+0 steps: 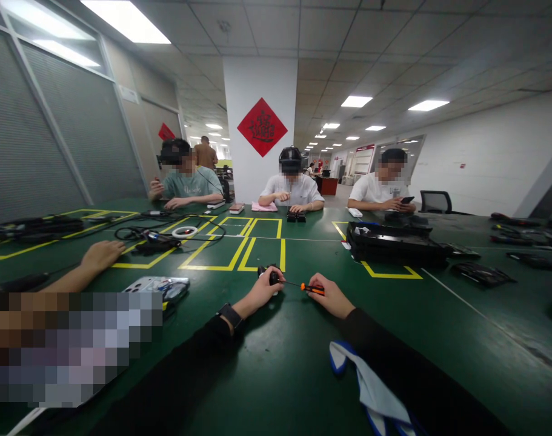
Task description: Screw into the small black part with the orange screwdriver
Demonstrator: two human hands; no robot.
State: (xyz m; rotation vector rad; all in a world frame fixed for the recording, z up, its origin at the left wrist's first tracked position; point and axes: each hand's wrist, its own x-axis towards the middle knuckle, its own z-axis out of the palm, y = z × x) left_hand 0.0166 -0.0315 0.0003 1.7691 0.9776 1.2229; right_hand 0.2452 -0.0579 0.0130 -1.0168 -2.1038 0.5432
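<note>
My left hand [256,294] is closed around a small, dark, rounded part [274,277], just above the green table [276,345]. What kind of part it is I cannot make out. An orange-and-black screwdriver [312,289] lies nearly level in my right hand [334,299], fingers wrapped on its handle. Its thin shaft points left and reaches the dark part; whether the tip sits in a screw is too small to tell. A dark watch [231,315] is on my left wrist. Near my right forearm is a grey cloth strip with blue edges [366,378].
Black equipment [391,241] stands at the right, with flat dark items [482,273] beyond. Cables [152,239] lie left, among yellow tape outlines. A neighbour's hand [102,255] rests at the left near a clear plastic bag [166,287]. Three people sit across the table.
</note>
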